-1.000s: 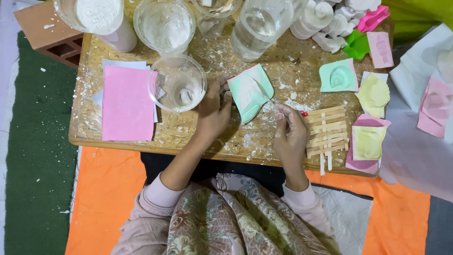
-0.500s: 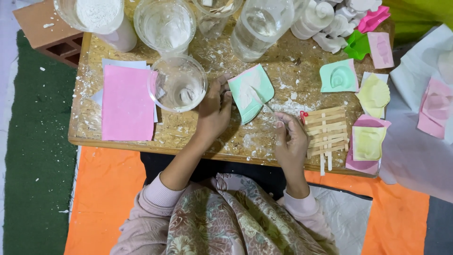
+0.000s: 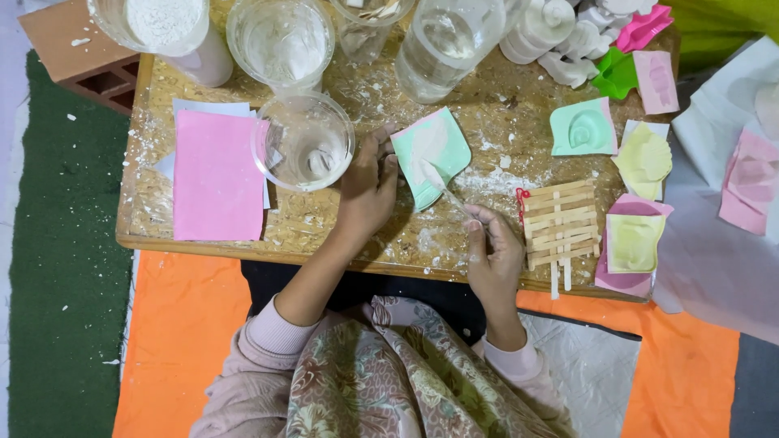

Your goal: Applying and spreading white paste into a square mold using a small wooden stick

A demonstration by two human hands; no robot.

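Observation:
My left hand grips the left edge of a mint-green flexible mould lying on the low wooden table. The mould's hollow holds white paste. My right hand pinches the handle of a clear plastic spoon, whose bowl rests in the mould's hollow. A clear plastic cup with white residue stands just left of my left hand.
A pink sheet lies at the table's left. Several clear cups, one of white powder, line the far edge. A stick raft, green, yellow and pink moulds and white casts sit to the right.
My right hand has drawn back toward the table's near edge, and the spoon's bowl has gone into the mould. My left hand has stayed on the mould's edge.

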